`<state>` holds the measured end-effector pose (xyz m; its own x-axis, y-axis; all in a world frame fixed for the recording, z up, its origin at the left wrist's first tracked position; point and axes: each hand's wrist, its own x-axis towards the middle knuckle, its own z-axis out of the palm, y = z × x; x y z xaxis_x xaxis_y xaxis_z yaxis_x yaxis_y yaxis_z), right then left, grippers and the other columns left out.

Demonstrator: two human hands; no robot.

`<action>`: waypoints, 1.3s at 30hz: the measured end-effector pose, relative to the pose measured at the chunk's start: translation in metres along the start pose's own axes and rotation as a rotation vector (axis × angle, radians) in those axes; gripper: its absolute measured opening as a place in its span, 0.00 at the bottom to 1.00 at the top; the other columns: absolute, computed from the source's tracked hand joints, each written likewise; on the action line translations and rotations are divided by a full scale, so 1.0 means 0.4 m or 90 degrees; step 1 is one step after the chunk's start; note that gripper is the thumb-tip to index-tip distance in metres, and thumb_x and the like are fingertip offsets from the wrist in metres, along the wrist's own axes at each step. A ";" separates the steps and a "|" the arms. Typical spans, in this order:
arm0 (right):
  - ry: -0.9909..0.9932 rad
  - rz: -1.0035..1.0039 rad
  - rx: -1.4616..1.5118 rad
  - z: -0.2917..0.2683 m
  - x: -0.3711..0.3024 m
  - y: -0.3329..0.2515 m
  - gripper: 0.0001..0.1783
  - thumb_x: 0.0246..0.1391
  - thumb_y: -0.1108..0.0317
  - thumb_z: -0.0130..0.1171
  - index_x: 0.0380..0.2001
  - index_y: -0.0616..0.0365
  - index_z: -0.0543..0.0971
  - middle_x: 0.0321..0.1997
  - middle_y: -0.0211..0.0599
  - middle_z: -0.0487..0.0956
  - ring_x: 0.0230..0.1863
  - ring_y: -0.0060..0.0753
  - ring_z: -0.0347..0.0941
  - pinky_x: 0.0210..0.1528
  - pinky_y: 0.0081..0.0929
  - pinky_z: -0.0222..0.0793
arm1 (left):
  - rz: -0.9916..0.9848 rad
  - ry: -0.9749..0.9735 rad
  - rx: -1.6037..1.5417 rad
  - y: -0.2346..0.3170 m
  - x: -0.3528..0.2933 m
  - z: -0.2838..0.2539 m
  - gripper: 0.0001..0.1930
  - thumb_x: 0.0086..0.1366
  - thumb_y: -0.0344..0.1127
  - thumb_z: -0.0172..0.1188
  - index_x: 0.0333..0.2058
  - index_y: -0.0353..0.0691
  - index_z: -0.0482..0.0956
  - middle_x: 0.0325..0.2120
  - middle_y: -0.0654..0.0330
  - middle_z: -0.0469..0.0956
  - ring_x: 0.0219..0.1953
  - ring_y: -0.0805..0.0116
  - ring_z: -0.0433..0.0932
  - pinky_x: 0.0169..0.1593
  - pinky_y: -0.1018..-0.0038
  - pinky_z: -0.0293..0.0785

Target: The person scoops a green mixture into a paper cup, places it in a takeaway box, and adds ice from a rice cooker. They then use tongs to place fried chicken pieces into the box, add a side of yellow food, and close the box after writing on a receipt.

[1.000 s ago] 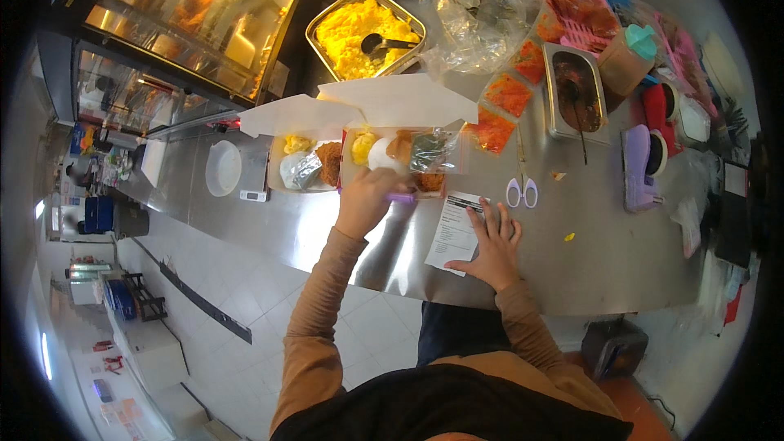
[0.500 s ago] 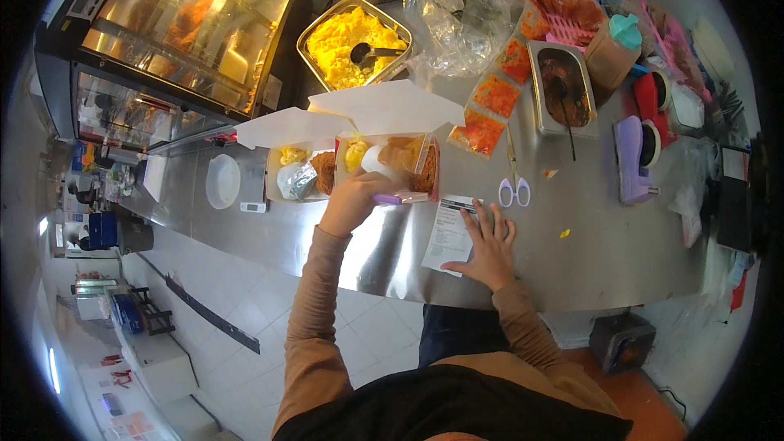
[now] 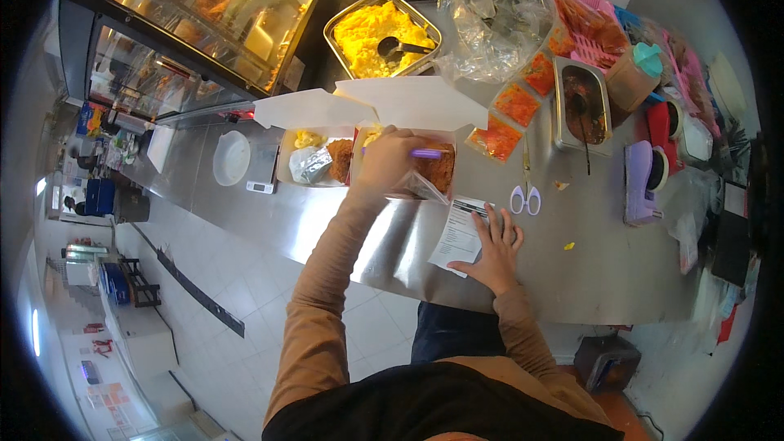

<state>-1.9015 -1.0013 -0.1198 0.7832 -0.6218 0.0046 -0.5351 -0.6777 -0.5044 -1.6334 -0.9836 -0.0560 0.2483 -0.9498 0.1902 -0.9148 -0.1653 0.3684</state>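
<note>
My left hand (image 3: 387, 165) is closed around a slim purple pen (image 3: 426, 153); the fingers hide part of it. It is over the right-hand food box, which holds a brown fried piece (image 3: 439, 173), some yellow food and a clear plastic bag (image 3: 423, 186). Beside it, a second box holds a foil-wrapped item (image 3: 312, 165), yellow food and another fried piece (image 3: 340, 160). Both white lids (image 3: 412, 103) are folded back. My right hand (image 3: 495, 255) lies with fingers spread on a printed paper slip (image 3: 457, 238) near the counter's front edge.
Purple-handled scissors (image 3: 525, 198) lie right of the slip. Behind are sealed red-orange food packets (image 3: 516, 104), a metal pan of dark sauce (image 3: 581, 106) and a tray of yellow food (image 3: 380, 33). A purple tape dispenser (image 3: 641, 188) stands right, a glass warming cabinet (image 3: 196, 24) left.
My left hand, holding the purple pen, has moved up and right, further over the right-hand box. My right hand stays on the slip. The whole view has shifted slightly.
</note>
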 end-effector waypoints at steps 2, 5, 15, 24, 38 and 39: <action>-0.003 -0.002 -0.011 0.004 -0.002 0.002 0.53 0.23 0.35 0.62 0.55 0.48 0.62 0.63 0.36 0.51 0.64 0.47 0.40 0.56 0.55 0.35 | -0.030 0.043 -0.106 -0.053 -0.017 -0.047 0.09 0.47 0.26 0.53 0.29 0.42 0.79 0.30 0.59 0.77 0.36 0.59 0.73 0.39 0.70 0.70; -0.001 0.007 -0.024 0.010 -0.002 0.005 0.53 0.23 0.34 0.61 0.55 0.48 0.61 0.63 0.35 0.51 0.63 0.47 0.41 0.56 0.55 0.36 | -0.114 0.124 -0.221 -0.157 -0.033 -0.147 0.07 0.51 0.25 0.54 0.30 0.36 0.78 0.28 0.56 0.77 0.31 0.63 0.76 0.38 0.73 0.70; -0.015 -0.018 -0.030 0.001 0.004 -0.004 0.56 0.20 0.34 0.63 0.56 0.48 0.60 0.65 0.34 0.49 0.64 0.47 0.40 0.57 0.54 0.36 | -0.254 0.197 0.138 -0.441 -0.197 -0.205 0.10 0.53 0.31 0.57 0.34 0.34 0.77 0.36 0.57 0.76 0.36 0.70 0.73 0.41 0.72 0.67; -0.045 0.017 -0.017 0.005 0.001 0.004 0.63 0.14 0.37 0.67 0.60 0.42 0.54 0.65 0.33 0.47 0.65 0.47 0.36 0.56 0.56 0.35 | -0.336 0.662 -0.594 0.147 -0.375 0.104 0.28 0.63 0.59 0.32 0.32 0.38 0.68 0.31 0.59 0.66 0.30 0.72 0.68 0.36 0.81 0.70; -0.007 -0.005 -0.120 0.045 0.001 0.016 0.52 0.25 0.54 0.67 0.59 0.41 0.56 0.65 0.31 0.47 0.64 0.45 0.39 0.56 0.54 0.38 | -0.126 0.306 -0.362 0.342 -0.398 0.301 0.06 0.46 0.23 0.59 0.22 0.36 0.70 0.22 0.54 0.71 0.24 0.61 0.71 0.28 0.73 0.67; -0.011 -0.001 -0.099 0.037 0.001 0.013 0.51 0.25 0.55 0.66 0.59 0.41 0.56 0.65 0.31 0.47 0.64 0.45 0.40 0.56 0.53 0.38 | -0.126 0.317 -0.360 0.340 -0.397 0.303 0.06 0.45 0.22 0.59 0.22 0.36 0.70 0.22 0.54 0.71 0.24 0.61 0.71 0.27 0.73 0.67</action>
<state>-1.8991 -0.9991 -0.1352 0.7885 -0.6149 -0.0101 -0.5757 -0.7322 -0.3641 -1.8358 -0.8875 -0.1462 0.6266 -0.6635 0.4088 -0.5697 -0.0320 0.8212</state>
